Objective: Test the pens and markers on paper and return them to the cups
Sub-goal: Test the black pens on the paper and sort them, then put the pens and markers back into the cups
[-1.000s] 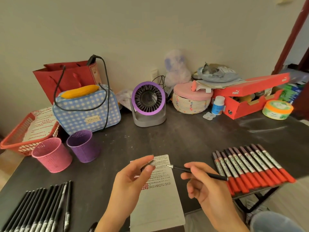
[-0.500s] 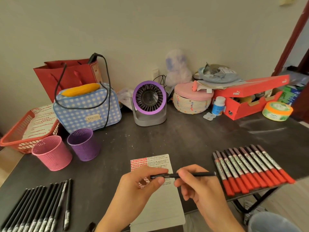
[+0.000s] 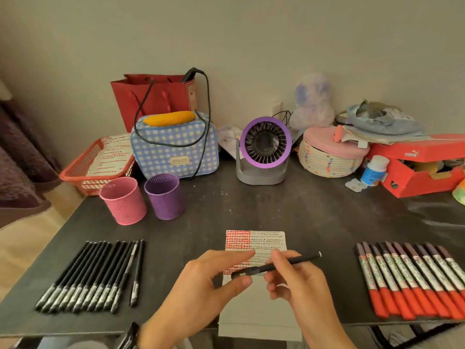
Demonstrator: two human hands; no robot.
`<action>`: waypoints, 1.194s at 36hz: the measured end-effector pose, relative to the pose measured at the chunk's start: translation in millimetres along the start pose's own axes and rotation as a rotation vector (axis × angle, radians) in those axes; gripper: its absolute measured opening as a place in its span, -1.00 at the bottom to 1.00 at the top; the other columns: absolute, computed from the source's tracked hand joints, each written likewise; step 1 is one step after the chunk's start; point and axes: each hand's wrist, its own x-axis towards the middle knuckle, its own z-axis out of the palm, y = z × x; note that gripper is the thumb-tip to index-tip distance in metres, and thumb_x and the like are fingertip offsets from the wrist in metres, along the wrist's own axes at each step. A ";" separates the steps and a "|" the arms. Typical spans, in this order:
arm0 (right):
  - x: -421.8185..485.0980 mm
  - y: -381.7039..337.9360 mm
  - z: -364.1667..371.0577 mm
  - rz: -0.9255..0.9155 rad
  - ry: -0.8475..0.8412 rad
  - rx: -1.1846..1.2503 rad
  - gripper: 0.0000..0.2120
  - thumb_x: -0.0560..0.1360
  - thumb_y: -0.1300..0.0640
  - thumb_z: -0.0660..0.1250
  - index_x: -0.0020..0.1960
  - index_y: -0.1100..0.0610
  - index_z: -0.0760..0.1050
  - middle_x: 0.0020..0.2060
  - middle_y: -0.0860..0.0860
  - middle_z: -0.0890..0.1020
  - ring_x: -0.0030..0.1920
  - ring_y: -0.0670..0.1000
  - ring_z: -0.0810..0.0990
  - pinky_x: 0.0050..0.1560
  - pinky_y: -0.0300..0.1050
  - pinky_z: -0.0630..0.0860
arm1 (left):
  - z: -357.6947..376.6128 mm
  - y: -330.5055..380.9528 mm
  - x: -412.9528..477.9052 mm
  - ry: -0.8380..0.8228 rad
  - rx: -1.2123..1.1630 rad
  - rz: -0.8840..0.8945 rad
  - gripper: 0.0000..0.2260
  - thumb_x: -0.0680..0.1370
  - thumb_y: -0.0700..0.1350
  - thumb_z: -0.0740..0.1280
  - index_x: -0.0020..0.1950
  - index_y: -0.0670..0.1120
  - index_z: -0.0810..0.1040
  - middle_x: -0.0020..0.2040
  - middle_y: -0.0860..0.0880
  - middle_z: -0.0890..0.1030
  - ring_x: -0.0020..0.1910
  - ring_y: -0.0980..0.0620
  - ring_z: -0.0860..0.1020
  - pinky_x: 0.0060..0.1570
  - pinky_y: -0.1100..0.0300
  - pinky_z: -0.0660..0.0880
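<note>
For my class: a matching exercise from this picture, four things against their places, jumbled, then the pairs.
1. pink cup
2. red markers
3. fan
4. black pen

A. pinched by left hand and right hand
B. in a row at the table's right
C. just left of the purple cup
D. between checked bag and woven basket

Pairs: 1-C, 2-B, 3-D, 4-A

Scribbles (image 3: 266, 241) on paper (image 3: 256, 311), seemingly illegible

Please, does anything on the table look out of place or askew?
Yes, slightly. In the row of black pens, the rightmost pen lies apart from the others. The paper also overhangs the front edge of the table.
</note>
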 end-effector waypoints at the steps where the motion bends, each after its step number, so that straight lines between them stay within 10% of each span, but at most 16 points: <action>1: 4.5 2.3 5.2 0.029 -0.011 -0.048 -0.59 0.38 -0.17 0.38 -0.04 0.15 0.68 -0.34 0.13 0.67 -0.38 -0.01 0.62 -0.37 -0.17 0.58 | -5.7 -6.1 -6.1 -0.004 0.008 -0.043 -0.47 0.45 0.32 0.40 0.37 0.57 0.29 0.28 0.56 0.42 0.33 0.43 0.39 0.22 0.55 0.30; 16: 64.9 31.7 140.5 -0.001 -0.368 -0.956 -0.52 0.57 -0.37 0.13 -0.15 0.01 0.53 -0.41 -0.04 0.66 -0.48 -0.12 0.65 -0.49 -0.31 0.47 | -153.3 -138.7 -121.0 0.429 0.389 -0.647 -0.46 0.55 0.28 0.32 0.50 0.23 0.33 0.52 0.16 0.28 0.49 0.09 0.26 0.46 0.13 0.25; 24: 89.3 54.1 210.7 -0.035 -0.457 -1.205 -0.55 0.60 -0.29 0.19 -0.14 0.07 0.54 -0.47 -0.09 0.68 -0.50 -0.13 0.65 -0.50 -0.31 0.48 | -181.6 -171.3 -117.9 0.317 0.492 -0.803 -0.41 0.58 0.32 0.20 0.55 0.10 0.28 0.43 0.04 0.39 0.40 0.03 0.36 0.32 0.10 0.43; 31: 90.8 57.5 233.7 -0.123 -0.442 -1.378 -0.51 0.46 -0.44 0.15 -0.11 -0.03 0.50 -0.37 -0.08 0.71 -0.35 -0.08 0.70 -0.11 -0.10 0.65 | -191.0 -174.7 -99.7 0.273 0.503 -0.840 -0.52 0.58 0.32 0.19 0.40 0.10 0.44 0.24 0.04 0.48 0.19 0.02 0.50 0.15 0.03 0.55; 36: 86.4 55.3 253.4 -0.144 -0.413 -1.545 -0.27 0.41 -0.56 0.05 0.13 0.04 0.49 -0.02 0.04 0.71 0.00 0.10 0.71 0.10 0.01 0.63 | -185.9 -168.7 -83.1 0.232 0.537 -0.908 -0.37 0.52 0.42 0.21 0.43 0.04 0.35 0.28 -0.01 0.46 0.20 -0.08 0.53 0.07 0.02 0.55; 43: 79.3 50.3 281.3 -0.035 -0.433 -1.737 0.06 0.26 -0.69 0.03 0.35 0.15 0.37 0.06 0.04 0.69 -0.01 0.05 0.70 0.06 -0.04 0.64 | -183.4 -161.7 -62.3 0.163 0.613 -1.021 -0.16 0.41 0.48 0.29 0.50 -0.03 0.25 0.39 -0.07 0.45 0.32 -0.13 0.52 0.17 -0.01 0.51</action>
